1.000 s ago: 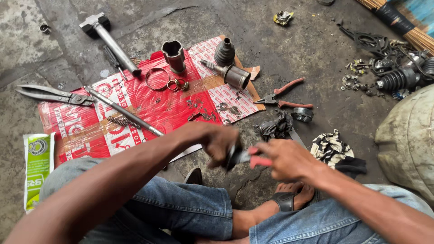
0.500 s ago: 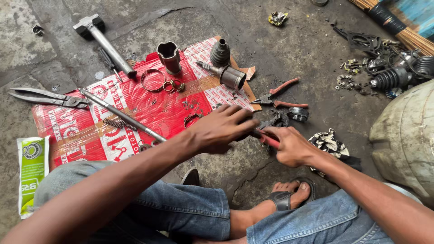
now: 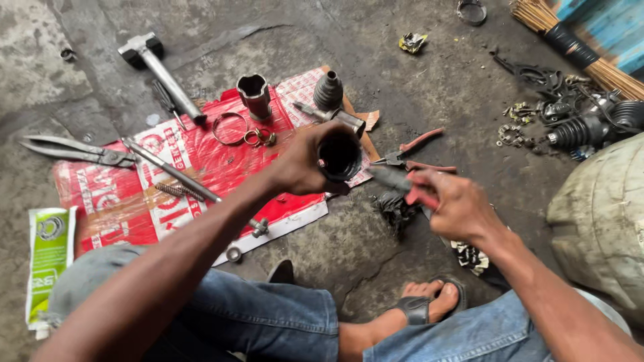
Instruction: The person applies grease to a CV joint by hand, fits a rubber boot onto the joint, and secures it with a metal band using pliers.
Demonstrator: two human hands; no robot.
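My left hand [image 3: 305,161] grips a black rubber boot [image 3: 339,155], open end toward me, lifted above the red plastic sheet [image 3: 134,201]. My right hand [image 3: 453,204] holds a red-handled tool [image 3: 402,184] whose dark tip points at the boot's side. A second red-handled pair of pliers [image 3: 412,151] lies on the ground just behind. On the sheet sit a metal joint cup [image 3: 255,95], a ribbed rubber boot [image 3: 328,90], a short shaft piece [image 3: 335,117], metal rings [image 3: 231,127] and a long rod [image 3: 171,171].
A hammer [image 3: 157,67] and large snips [image 3: 74,151] lie at the left. A green grease packet [image 3: 48,258] is by my left knee. Black greasy parts [image 3: 577,124] and a broom [image 3: 577,47] are at the far right, a grey sack [image 3: 600,221] beside my right arm.
Both hands have risen and moved away from my lap toward the sheet. The left hand has turned the boot so that its open end faces the camera; the red-handled tool followed to its right.
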